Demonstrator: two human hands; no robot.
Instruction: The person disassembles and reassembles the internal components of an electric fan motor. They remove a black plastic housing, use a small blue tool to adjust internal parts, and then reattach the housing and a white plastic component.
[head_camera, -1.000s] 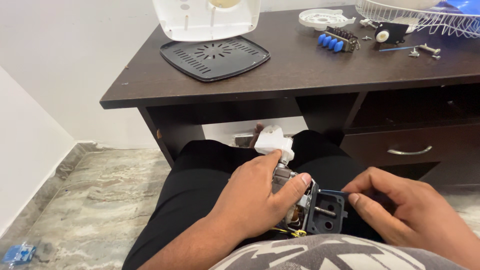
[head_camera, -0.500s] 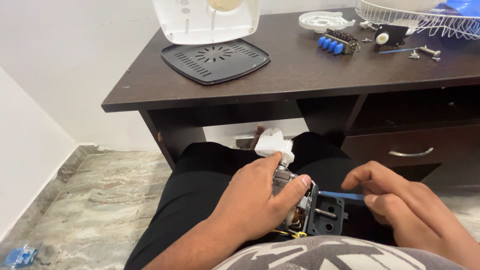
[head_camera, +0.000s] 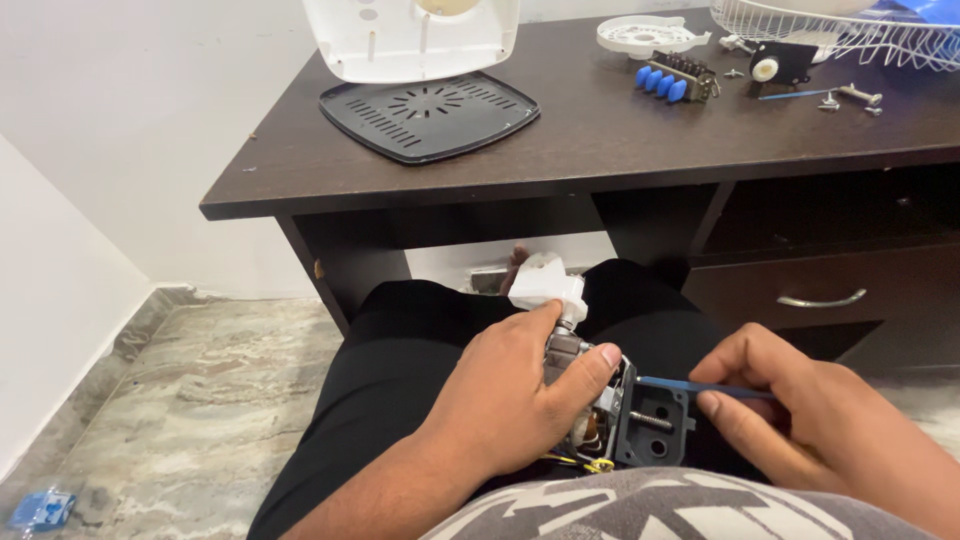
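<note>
While the left hand gripped the motor on the lap, the right hand pinched a screwdriver against it; covers and screws lay off on the desk, so reassembly looked unfinished.

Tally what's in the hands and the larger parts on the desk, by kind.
Motor assembly, in left hand: 1
Blue tool, in right hand: 1
White housing: 1
Black grille plate: 1
Blue-button switch: 1
Wire guard: 1
Total: 6
</note>
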